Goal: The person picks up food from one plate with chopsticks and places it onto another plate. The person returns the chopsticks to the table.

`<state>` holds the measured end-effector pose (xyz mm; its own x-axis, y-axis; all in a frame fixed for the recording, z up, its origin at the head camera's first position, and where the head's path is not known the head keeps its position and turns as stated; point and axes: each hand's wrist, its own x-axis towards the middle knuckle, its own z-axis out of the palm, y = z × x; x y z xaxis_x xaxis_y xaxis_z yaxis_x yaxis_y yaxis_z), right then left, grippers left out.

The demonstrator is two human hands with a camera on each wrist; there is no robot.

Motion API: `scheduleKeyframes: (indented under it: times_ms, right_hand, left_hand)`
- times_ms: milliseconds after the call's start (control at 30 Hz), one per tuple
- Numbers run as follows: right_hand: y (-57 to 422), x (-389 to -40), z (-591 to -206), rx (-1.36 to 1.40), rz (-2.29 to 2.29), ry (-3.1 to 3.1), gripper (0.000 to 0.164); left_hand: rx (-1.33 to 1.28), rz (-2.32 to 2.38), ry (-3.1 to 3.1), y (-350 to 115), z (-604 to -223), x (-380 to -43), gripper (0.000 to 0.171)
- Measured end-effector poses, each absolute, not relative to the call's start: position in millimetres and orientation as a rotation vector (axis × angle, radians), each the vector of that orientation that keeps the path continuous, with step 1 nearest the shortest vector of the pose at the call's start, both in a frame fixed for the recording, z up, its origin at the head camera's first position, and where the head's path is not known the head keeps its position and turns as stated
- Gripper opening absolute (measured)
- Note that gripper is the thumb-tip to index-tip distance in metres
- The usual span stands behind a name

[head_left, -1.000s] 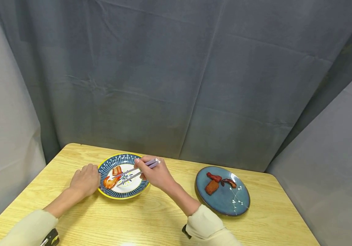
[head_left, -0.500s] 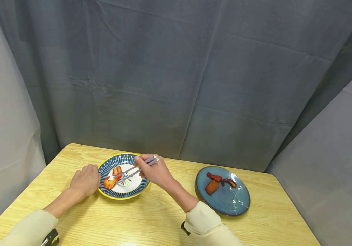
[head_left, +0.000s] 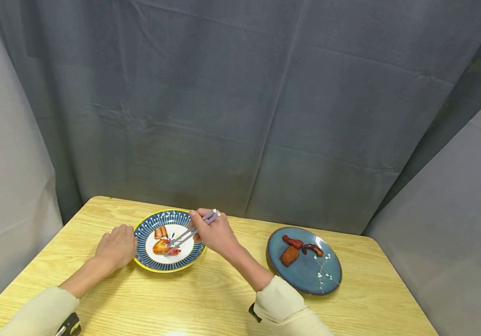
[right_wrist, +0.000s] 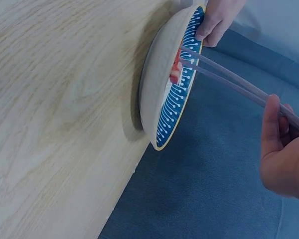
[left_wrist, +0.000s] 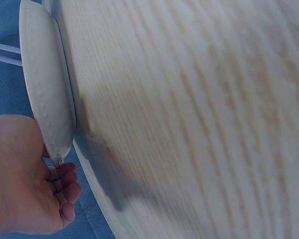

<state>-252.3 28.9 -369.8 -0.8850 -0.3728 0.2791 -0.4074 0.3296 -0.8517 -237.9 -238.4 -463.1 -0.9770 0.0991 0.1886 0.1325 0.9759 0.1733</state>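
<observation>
My left hand (head_left: 117, 246) grips the left rim of a shallow bowl (head_left: 148, 263) with a blue patterned border and yellow edge. In the left wrist view its fingers curl beneath the rim. My right hand (head_left: 216, 232) holds a pair of lilac chopsticks (head_left: 190, 231) angled down into the bowl. Their tips are at an orange-red shrimp (head_left: 161, 247) on the white centre, one tip on each side of it. Behind the shrimp lies a small reddish-brown striped piece of food (head_left: 161, 232). The right wrist view shows the bowl (right_wrist: 159, 79) edge-on, with red food between the chopsticks' ends.
To the right, a blue-grey plate (head_left: 307, 275) with white blossoms bears a red drumstick-like piece (head_left: 292, 241), a brown nugget-like piece (head_left: 289, 255) and a dark curved piece (head_left: 312, 249). The wooden table (head_left: 206, 303) backs onto a grey curtain (head_left: 223, 116).
The shrimp has shifted right toward the bowl's middle and turned, its red tail now to the right. The right hand and chopsticks moved slightly right. The left hand stayed on the rim.
</observation>
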Motion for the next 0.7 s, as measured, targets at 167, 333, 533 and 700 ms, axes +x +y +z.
scheduleKeyframes:
  times_ms: [167,333,533,700]
  right_hand:
    - [27.0,-251.7,-367.8,0.705,1.609,-2.566,0.039]
    - [24.6,-251.0,-369.1,0.646,1.578,-2.550,0.041]
    - [26.6,-251.9,-375.2,0.599,1.591,-2.454,0.042]
    - [33.6,-254.1,-377.2,0.579,1.637,-2.335,0.041]
  left_hand:
    - [-0.176,-0.262,-2.940,-238.1,-463.2,-238.0,0.021]
    - [-0.179,-0.262,-2.935,-237.9,-464.0,-237.4,0.022]
    - [-0.175,-0.260,-2.932,-238.9,-464.2,-238.1,0.020]
    - [-0.177,-0.274,-2.930,-238.3,-463.3,-238.3,0.020]
